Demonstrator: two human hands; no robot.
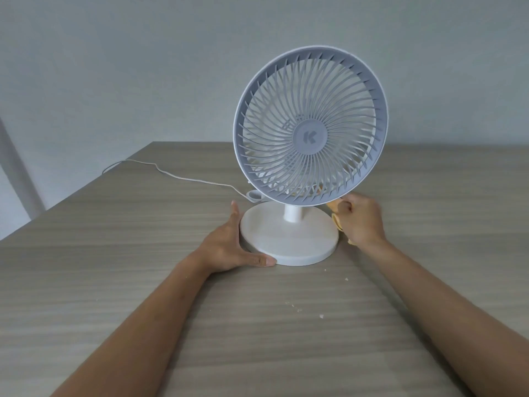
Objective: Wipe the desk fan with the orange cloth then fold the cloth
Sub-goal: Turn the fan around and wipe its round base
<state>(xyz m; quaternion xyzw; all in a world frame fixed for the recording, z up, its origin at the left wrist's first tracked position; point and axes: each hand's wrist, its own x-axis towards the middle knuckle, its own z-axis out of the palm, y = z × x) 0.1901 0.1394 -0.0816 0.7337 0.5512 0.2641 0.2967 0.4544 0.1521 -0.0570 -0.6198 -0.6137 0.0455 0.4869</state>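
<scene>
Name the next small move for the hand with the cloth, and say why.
Probably draw the orange cloth up along the fan rim: the right hand grips it bunched at the rim's lower edge, while the left hand braces the base.

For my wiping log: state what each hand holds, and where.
Right hand grips the orange cloth, bunched in its fist beside the fan. Left hand holds nothing; it rests against the base rim.

Both my forearms are bare from the frame edge to the wrist; no sleeve shows. My left hand (229, 247) and right hand (362, 222) carry no glove, ring, watch or band. My left thumbnail is short and unpainted.
</scene>
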